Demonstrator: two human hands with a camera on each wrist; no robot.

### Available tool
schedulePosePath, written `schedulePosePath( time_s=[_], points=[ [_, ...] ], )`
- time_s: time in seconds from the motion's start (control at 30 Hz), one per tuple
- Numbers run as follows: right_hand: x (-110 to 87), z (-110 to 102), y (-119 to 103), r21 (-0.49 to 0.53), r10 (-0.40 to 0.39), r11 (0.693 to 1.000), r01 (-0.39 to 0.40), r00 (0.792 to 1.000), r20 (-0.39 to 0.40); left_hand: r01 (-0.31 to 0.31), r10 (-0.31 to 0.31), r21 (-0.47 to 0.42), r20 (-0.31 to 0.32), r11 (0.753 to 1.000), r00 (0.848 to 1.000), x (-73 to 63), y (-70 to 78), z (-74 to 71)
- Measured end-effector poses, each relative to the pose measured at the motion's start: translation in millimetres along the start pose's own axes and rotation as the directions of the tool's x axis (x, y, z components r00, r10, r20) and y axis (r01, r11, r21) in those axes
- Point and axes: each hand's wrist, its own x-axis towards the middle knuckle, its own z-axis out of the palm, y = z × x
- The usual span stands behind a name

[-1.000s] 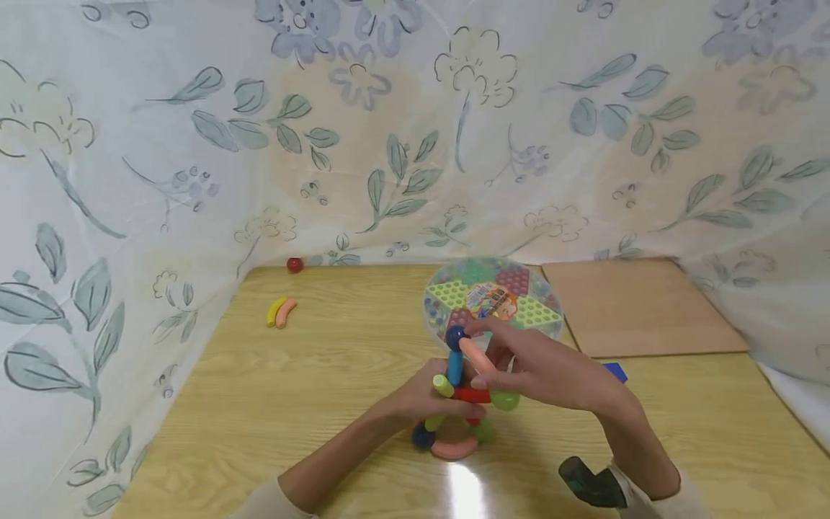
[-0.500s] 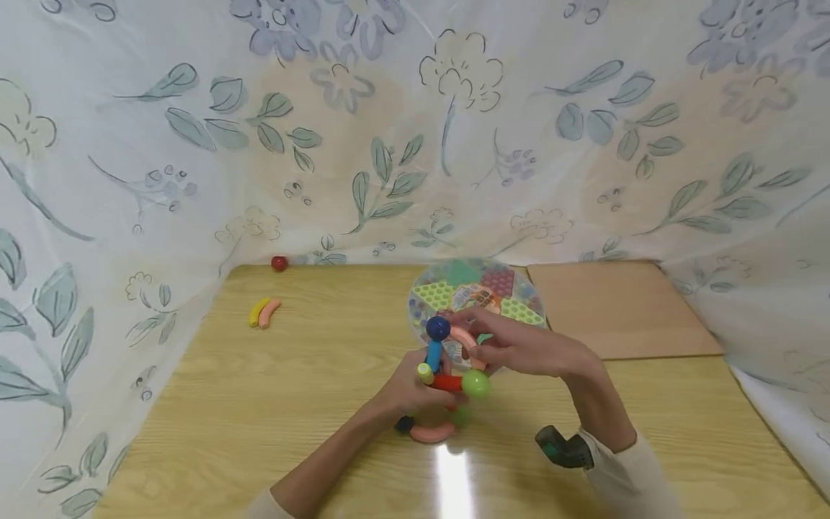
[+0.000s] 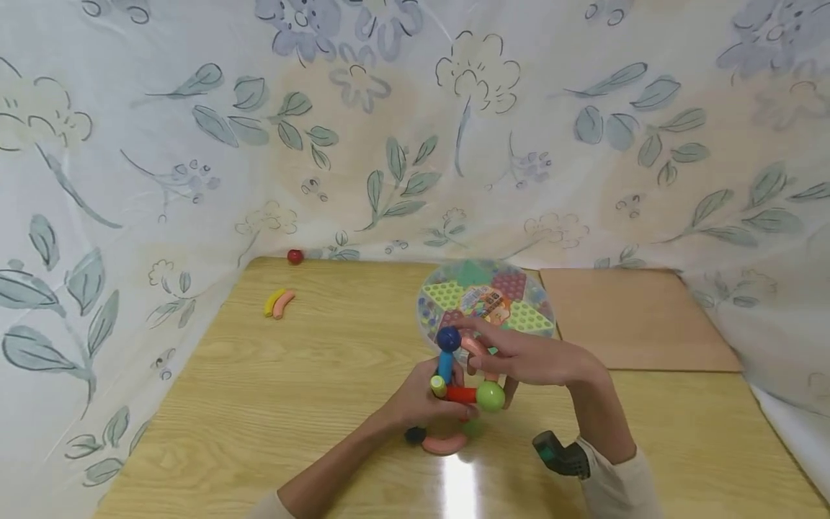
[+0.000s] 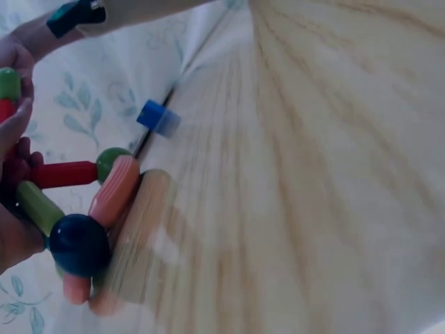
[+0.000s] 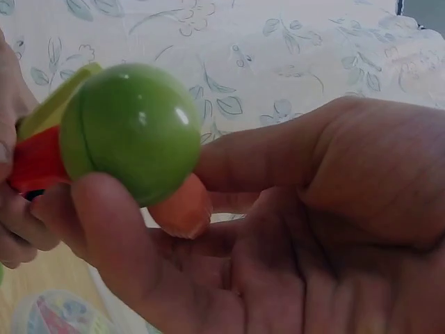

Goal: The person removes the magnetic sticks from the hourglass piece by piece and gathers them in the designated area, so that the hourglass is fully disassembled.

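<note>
My left hand [image 3: 418,402] grips the middle of a magnetic stick-and-ball model. Its upper part shows a dark blue ball [image 3: 449,339], a light blue stick [image 3: 444,367], a red stick [image 3: 461,394] and a green ball [image 3: 491,396]. With thumb and fingers my right hand [image 3: 541,358] pinches a curved salmon stick [image 3: 473,346], which arches from the blue ball toward the green one. A yellow-green stick [image 3: 438,387] points up toward the head camera. Lower down, another curved salmon stick [image 3: 444,444] sits close over the table, beside a second dark blue ball [image 4: 80,245].
Behind the hands lies a round Chinese checkers board [image 3: 447,294]. A brown board [image 3: 638,321] is at the back right. Toward the far left are a yellow curved stick [image 3: 274,301], a salmon one [image 3: 283,305] and a red ball [image 3: 295,256]. The left wrist view shows a blue block [image 4: 151,115].
The pinched salmon stick has swung from a slant across the model to an arch toward the green ball. My right fingers have shifted along with it. My left hand keeps its grip.
</note>
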Motion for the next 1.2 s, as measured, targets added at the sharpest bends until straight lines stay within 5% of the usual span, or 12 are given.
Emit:
schedulePosePath(
  time_s=[0.2,0.57,0.77,1.0,1.1,1.2],
  points=[
    [-8.0,-1.6,-3.8,0.014,0.005,1.0,-0.005,1.0,-0.01,-0.009,0.009,0.002,0.062,1.0,0.998,5.7,3.3,-2.8],
    [0.1,13.3,-6.2,0.048,0.024,0.999,-0.023,1.0,-0.017,-0.022,0.023,-0.016,0.092,1.0,0.996,-5.3,1.7,-6.4],
    [-0.6,16.9,-7.1,0.05,0.023,0.999,-0.022,1.0,-0.021,0.011,-0.008,-0.02,0.17,1.0,0.985,-6.3,3.6,-12.7],
    [0.4,18.2,-8.7,0.036,0.035,0.999,-0.034,0.999,-0.021,-0.033,-0.044,0.192,0.384,0.981,0.922,-2.5,12.5,-53.8],
    [0.3,18.6,-9.8,0.022,0.042,0.999,-0.041,0.999,-0.026,-0.064,-0.045,0.274,0.375,0.96,0.926,-2.6,21.0,-79.6],
    [-0.3,19.6,-10.3,0.008,0.044,0.999,-0.044,0.999,-0.032,-0.091,-0.008,0.301,0.314,0.949,0.949,-1.4,31.8,-96.9]
  ],
)
